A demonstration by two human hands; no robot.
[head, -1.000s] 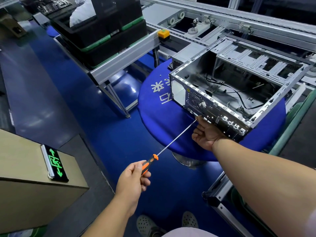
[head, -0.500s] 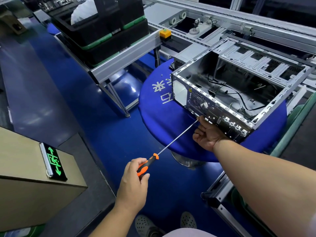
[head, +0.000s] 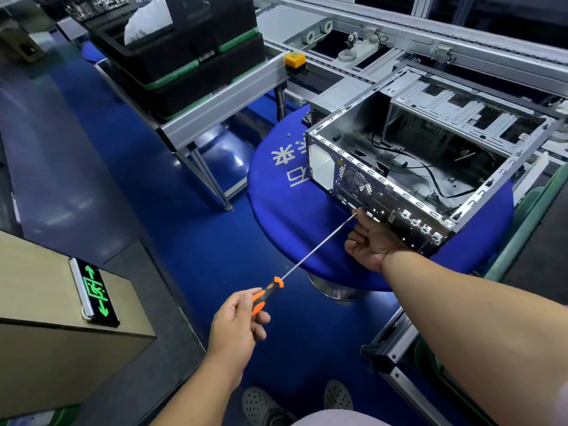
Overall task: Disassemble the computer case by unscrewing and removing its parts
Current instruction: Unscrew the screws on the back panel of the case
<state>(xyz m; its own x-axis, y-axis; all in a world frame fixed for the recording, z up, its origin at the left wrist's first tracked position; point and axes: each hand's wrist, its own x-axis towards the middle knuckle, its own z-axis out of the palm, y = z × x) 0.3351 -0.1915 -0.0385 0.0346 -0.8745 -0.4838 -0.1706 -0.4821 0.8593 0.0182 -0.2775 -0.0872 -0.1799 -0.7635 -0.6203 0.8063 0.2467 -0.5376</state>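
An open metal computer case lies on its side on a round blue table, black cables loose inside. My left hand grips the orange-and-black handle of a long screwdriver. Its thin shaft runs up and right to the case's rear panel near the fan grille. My right hand is curled against the lower edge of that panel, with its fingers beside the shaft's tip. What those fingers hold is hidden.
A conveyor frame with stacked black trays stands at the back left. A yellow button box sits on its end. A beige cabinet with a green exit sign is at the left. A metal rail runs at the lower right.
My left hand has shifted its fingers round the screwdriver handle. The shaft stays against the rear panel and my right hand has hardly moved.
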